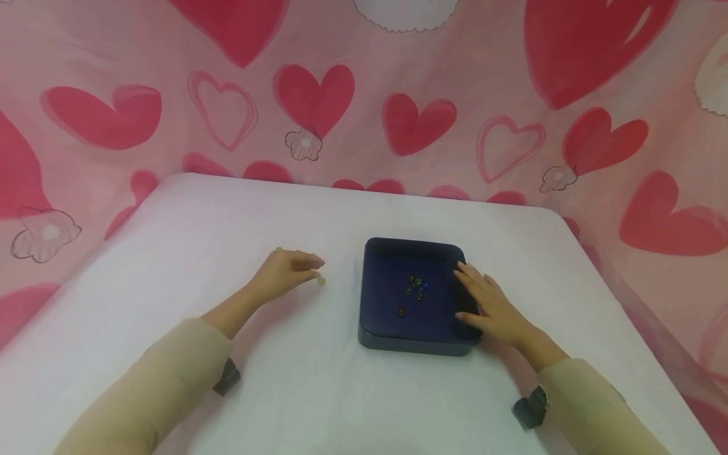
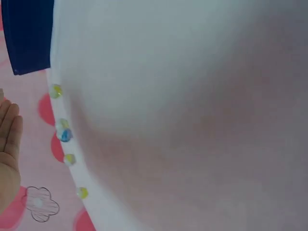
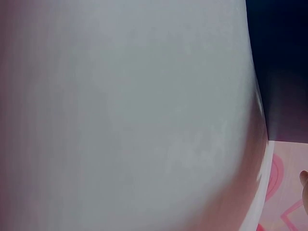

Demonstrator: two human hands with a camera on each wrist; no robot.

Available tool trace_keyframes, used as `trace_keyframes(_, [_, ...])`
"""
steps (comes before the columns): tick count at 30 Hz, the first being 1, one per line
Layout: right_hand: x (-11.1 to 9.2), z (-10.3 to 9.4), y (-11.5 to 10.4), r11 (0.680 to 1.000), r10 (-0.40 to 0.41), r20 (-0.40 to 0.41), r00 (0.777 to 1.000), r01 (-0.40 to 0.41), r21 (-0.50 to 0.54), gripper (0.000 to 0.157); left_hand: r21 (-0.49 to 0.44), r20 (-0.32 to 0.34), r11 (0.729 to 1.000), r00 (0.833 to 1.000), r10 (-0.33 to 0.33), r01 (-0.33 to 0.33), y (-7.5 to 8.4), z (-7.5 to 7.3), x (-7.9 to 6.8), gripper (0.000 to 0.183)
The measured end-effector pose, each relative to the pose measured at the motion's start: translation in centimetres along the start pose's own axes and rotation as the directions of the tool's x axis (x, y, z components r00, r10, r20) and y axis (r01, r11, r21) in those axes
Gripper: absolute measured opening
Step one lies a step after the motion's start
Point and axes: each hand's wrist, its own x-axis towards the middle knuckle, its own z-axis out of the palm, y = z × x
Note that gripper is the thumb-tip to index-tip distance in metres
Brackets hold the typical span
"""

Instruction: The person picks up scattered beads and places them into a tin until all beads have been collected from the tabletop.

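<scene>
My left hand (image 1: 284, 273) hovers over the table left of the tray, fingers extended and thumb beneath them. Just by its thumb tip lies a pale yellow-green marble (image 1: 321, 280); another marble (image 1: 279, 249) peeks out behind the knuckles. The left wrist view shows several clear marbles with yellow swirls (image 2: 82, 192) and a blue one (image 2: 64, 135) beyond the palm. My right hand (image 1: 491, 309) rests on the right rim of a dark blue square tray (image 1: 418, 347), its fingers spread. Inside the tray sit several marbles (image 1: 418, 285) in brown, green and blue, with one brown marble (image 1: 400, 312) apart.
A white-covered table (image 1: 307, 392) spreads around the tray, with its far edge in front of a pink heart-patterned cloth (image 1: 352, 158). Dark wrist cameras (image 1: 531, 407) hang beneath both sleeves.
</scene>
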Motion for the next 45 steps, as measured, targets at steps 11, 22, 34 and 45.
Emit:
trace_keyframes(11, [0.0,0.0,0.0,1.0,0.001,0.009,1.0,-0.001,0.016,0.072,0.132,0.096,0.991,0.995,-0.004,-0.008,-1.8,0.9,0.7,0.024])
trace_keyframes(22, [0.0,0.0,0.0,1.0,-0.011,0.001,1.0,0.011,0.008,0.072,0.235,0.106,0.97,0.994,0.041,-0.065,-1.4,2.0,1.5,0.02])
trace_keyframes(34, [0.0,-0.2,-0.2,1.0,-0.002,0.003,1.0,0.002,0.024,0.072,0.216,0.078,0.976,0.997,-0.004,-0.013,-0.3,1.8,1.7,0.022])
trace_keyframes(45, [0.0,-0.2,-0.3,1.0,0.019,0.016,1.0,-0.019,0.015,0.073,0.074,0.037,0.996,0.998,0.049,-0.051,0.9,1.6,1.6,0.026])
